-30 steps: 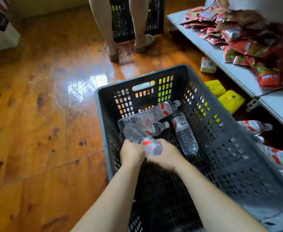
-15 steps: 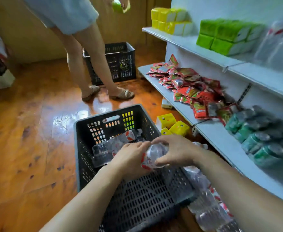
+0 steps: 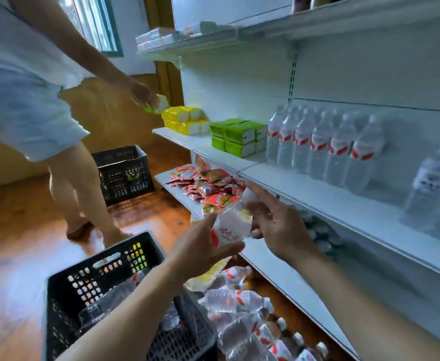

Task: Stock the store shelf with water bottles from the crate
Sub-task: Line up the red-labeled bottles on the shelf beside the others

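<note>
Holding one bottle [image 3: 229,227] between both hands in the head view, above the crate [image 3: 65,303] and just in front of the shelf [image 3: 331,201]; frame is motion-blurred. Left hand [image 3: 200,246] is curled round the labelled lower part from below, thumb along the front. Right hand [image 3: 273,225] touches the upper end with fingers mostly spread, so its hold looks loose, more steadying than clamping. Risk: a handover mid-air with a slack right hand could let the bottle slip and drop onto the loose bottles [image 3: 242,316] lying on the floor by the crate. A row of bottles [image 3: 323,149] already stands upright on the shelf, close together, so pushing the new one in carelessly could likely topple neighbours. Red snack packs [image 3: 208,186] lie on the lower shelf right behind the hands and a swing could sweep some off. Another person [image 3: 31,100] stands near, reaching to the same shelf with a green pack [image 3: 159,106]; arms could collide. More bottles left in crate, so the task is unfinished.
</note>
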Available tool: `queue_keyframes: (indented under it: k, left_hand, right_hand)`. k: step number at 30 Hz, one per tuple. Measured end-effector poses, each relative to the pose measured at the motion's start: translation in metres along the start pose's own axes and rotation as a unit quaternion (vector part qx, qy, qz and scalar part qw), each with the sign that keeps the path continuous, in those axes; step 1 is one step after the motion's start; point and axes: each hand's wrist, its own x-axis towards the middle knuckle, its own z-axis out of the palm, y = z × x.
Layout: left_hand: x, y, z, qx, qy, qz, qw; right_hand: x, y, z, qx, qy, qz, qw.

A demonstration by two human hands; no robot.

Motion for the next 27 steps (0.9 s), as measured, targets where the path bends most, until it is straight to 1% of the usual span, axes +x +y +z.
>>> queue_keyframes:
  k: [3,5,6,8,10,12,14,16,18,21,24,27]
  left_hand:
    - [0.015,0.03,0.0,0.001,0.007,0.014,1.0]
    - [0.026,0.044,0.0,-0.039,0.013,0.013,0.999]
    - [0.033,0.05,0.0,-0.068,0.026,0.014,0.997]
    - [0.047,0.061,-0.001,-0.131,0.055,0.015,0.99]
    - [0.064,0.07,-0.002,-0.188,0.07,0.012,0.98]
    - [0.083,0.075,-0.004,-0.23,0.059,0.01,0.971]
    - [0.102,0.078,-0.004,-0.259,0.044,0.013,0.965]
    - [0.119,0.078,-0.003,-0.27,0.036,0.02,0.962]
    - [0.138,0.076,0.0,-0.29,0.028,0.034,0.956]
    - [0.176,0.067,0.008,-0.321,0.006,0.058,0.945]
    - [0.215,0.053,0.02,-0.324,0.013,0.078,0.943]
    - [0.25,0.033,0.031,-0.29,-0.009,0.104,0.951]
  right_hand:
    - [0.003,-0.005,-0.026,-0.046,0.069,-0.023,0.996]
    - [0.005,-0.007,-0.036,-0.056,0.086,-0.012,0.995]
    - [0.005,-0.006,-0.04,-0.049,0.075,0.006,0.996]
    - [0.004,0.0,-0.041,-0.021,0.025,0.046,0.998]
    - [0.004,0.009,-0.037,-0.015,-0.014,0.057,0.998]
    - [0.008,0.018,-0.029,-0.028,-0.034,0.062,0.997]
    - [0.016,0.026,-0.019,-0.044,-0.035,0.072,0.996]
    - [0.025,0.033,-0.012,-0.033,-0.012,0.066,0.997]
    - [0.039,0.043,-0.007,-0.017,0.018,0.08,0.996]
    - [0.07,0.062,-0.002,-0.025,0.051,0.092,0.994]
    - [0.106,0.088,0.003,-0.083,0.069,0.097,0.989]
    - [0.142,0.116,0.01,-0.133,0.093,0.111,0.98]
